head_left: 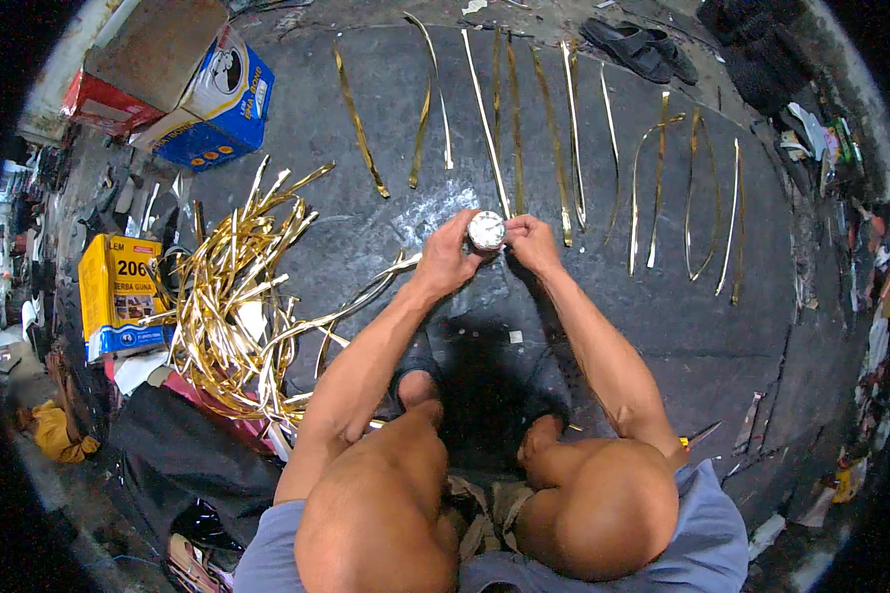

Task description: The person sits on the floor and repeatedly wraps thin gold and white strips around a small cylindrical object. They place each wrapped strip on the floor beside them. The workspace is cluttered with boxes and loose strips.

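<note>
We hold a small round tin [486, 230] between both hands at the middle of the dark floor [722, 326]: left hand [449, 257] and right hand [531, 243] each have their grip closed on it. A slip could spill it over the gold strips [516, 128] laid just beyond.
</note>
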The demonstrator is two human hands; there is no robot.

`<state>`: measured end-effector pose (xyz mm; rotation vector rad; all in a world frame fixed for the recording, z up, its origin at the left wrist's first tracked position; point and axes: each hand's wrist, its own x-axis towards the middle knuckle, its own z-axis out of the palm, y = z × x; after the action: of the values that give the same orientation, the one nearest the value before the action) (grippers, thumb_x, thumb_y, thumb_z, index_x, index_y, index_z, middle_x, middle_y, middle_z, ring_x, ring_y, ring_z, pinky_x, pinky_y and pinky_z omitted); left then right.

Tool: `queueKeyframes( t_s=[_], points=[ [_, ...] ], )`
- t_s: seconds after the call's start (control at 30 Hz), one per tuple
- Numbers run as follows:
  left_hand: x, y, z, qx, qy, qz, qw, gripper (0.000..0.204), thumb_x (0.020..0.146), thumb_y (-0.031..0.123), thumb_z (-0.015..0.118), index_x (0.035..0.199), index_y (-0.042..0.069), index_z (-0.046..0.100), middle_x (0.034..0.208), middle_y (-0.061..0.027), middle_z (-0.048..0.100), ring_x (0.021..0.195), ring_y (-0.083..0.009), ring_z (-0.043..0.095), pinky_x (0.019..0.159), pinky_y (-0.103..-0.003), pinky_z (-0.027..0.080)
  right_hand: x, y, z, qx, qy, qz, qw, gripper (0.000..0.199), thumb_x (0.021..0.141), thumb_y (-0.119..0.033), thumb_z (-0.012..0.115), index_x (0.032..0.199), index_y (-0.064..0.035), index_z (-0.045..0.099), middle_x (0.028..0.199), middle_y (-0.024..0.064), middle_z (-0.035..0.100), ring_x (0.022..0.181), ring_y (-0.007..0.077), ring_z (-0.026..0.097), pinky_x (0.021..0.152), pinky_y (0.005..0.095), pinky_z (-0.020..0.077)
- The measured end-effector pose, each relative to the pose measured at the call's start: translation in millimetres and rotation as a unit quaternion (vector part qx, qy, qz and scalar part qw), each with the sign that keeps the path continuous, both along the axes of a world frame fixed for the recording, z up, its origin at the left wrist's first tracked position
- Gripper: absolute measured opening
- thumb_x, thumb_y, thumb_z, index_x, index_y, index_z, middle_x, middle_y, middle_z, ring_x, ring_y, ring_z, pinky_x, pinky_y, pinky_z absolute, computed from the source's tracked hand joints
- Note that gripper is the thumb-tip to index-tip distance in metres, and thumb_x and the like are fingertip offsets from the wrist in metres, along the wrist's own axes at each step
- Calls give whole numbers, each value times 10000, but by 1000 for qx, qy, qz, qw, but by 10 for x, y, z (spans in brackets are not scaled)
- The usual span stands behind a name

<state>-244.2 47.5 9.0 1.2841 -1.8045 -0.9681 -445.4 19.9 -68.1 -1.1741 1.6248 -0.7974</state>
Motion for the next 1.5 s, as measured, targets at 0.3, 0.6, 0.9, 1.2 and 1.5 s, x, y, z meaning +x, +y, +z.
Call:
queueKeyframes(
  t_s=[0.3, 0.6, 0.9, 1.2, 1.5],
  points=[
    [130, -41, -40, -63, -52, 12, 997, 566, 718, -37, 651, 1274, 12, 556, 1160, -235, 650, 1115, -430, 634, 951, -434, 523, -240, -97, 1377, 30, -324, -114, 939, 275, 795, 69, 736, 914, -120, 575, 774, 7, 617, 629, 129, 593, 542, 246, 443],
    [82, 0, 60, -89, -33, 32, 995, 455, 766, -7, 715, 1201, 25, 586, 1116, -197, 652, 1080, -419, 622, 912, -466, 518, -915, 202, 3327, -147, -516, -81, 840, 257, 882, 117, 613, 1098, -19, 584, 936, 63, 633, 631, 44, 505, 600, 182, 414],
    [113, 3, 103, -19, -75, 2, 997, 585, 749, 26, 723, 1306, 6, 543, 1214, -230, 639, 1160, -421, 605, 997, -456, 494, -1000, 208, 4141, -328, -453, 34, 829, 435, 1020, -96, 487, 1363, 163, 421, 1129, 199, 565, 865, 162, 510, 803, 289, 467],
    [794, 239, -78, -6, -372, 27, 928, 406, 764, 41, 691, 1165, 58, 628, 1127, -147, 600, 1126, -371, 586, 940, -488, 502, -418, -1929, 4056, -396, -206, -97, 890, 150, 878, -29, 672, 1024, -24, 707, 813, 34, 677, 672, 121, 637, 603, 249, 532],
    [1103, 347, -99, 10, -376, 70, 924, 213, 801, 96, 665, 998, 28, 620, 1077, -174, 643, 889, -392, 670, 767, -510, 561, -794, -2161, 2960, -318, -272, -144, 897, 108, 908, -14, 624, 990, 47, 656, 961, 107, 690, 861, 173, 681, 771, 256, 557]
  ],
)
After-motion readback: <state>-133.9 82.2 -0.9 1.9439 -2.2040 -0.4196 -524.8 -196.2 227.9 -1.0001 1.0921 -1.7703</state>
